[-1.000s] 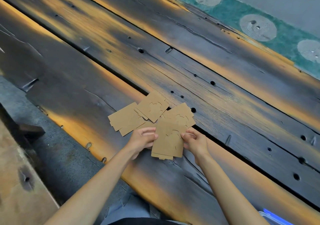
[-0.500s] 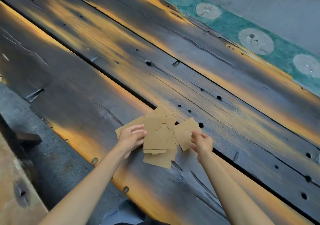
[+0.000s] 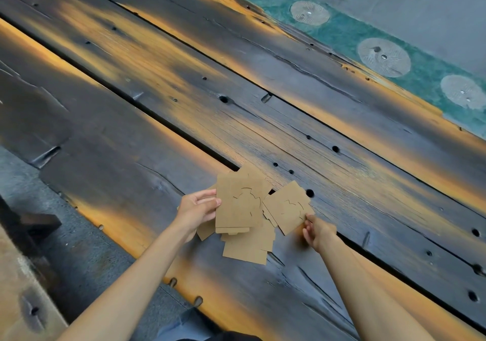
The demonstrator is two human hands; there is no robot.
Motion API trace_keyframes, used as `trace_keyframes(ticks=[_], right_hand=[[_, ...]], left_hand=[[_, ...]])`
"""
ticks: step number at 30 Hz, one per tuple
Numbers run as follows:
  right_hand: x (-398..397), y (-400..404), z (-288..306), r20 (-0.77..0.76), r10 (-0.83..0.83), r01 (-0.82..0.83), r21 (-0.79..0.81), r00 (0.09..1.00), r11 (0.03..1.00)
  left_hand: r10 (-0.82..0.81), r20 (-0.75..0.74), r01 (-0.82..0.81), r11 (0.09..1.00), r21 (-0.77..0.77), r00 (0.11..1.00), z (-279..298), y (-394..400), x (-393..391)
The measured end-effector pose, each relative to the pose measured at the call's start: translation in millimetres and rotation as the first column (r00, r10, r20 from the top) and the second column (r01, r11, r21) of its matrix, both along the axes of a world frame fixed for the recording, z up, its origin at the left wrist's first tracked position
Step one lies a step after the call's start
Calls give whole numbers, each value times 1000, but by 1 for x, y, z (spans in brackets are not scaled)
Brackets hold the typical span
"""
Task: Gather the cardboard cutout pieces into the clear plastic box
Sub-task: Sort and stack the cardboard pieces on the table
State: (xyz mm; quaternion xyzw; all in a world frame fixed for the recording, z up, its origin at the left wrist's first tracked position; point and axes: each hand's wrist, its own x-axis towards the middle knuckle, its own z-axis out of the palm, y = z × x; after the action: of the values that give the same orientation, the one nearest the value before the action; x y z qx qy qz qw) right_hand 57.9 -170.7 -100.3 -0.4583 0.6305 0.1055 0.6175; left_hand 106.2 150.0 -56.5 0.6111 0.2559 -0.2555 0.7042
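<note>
Gathering step, mid-collection: left hand (image 3: pixel 196 210) holds a stack of cardboard cutout pieces (image 3: pixel 238 206) lifted off the tabletop (image 3: pixel 157 83), its fingers (image 3: pixel 210 202) closed on the stack's left edge, thumb on the top face. Right hand (image 3: pixel 318 231) pinches the lower right corner of a single cutout piece (image 3: pixel 288 206) just beside the stack, fingers clenched on that corner; this piece overlaps the stack's right edge slightly. More loose pieces (image 3: pixel 247 248) show below and behind the held stack; can't tell if they rest on the tabletop or hang from the left-hand grip. Count: at least five pieces visible by edges, exact number unclear because they overlap; two hands; tabletop is made of dark charred-looking wooden planks with orange patches, nail holes and gaps. The clear plastic box is not in view, so nothing is in it as far as can be seen. Judgement: next move likely calls for sliding the single piece onto the stack, squaring it up, scooping the lower pieces, then carrying the lot to the box. Risk: thin pieces fanning out or slipping from a loose stack.
</note>
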Motion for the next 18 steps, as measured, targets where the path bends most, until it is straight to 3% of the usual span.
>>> trace_keyframes(ticks=[5, 9, 14, 18], right_hand=[[-1, -3, -1, -10, -94, 94, 57, 996, 994], [-6, -14, 13, 78, -79, 77, 30, 994, 997], [-17, -30, 52, 268, 55, -29, -99, 962, 995], [-20, -25, 92, 300, 318, -250, -245, 899, 937]], left_hand=[[12, -10, -12, 1000, -3, 1000, -2, 1, 4], [10, -13, -10, 1000, -17, 1000, -1, 0, 9], [-19, 4, 19, 999, -46, 1000, 3, -4, 14], [-100, 23, 101, 992, -75, 995, 7, -10, 10]])
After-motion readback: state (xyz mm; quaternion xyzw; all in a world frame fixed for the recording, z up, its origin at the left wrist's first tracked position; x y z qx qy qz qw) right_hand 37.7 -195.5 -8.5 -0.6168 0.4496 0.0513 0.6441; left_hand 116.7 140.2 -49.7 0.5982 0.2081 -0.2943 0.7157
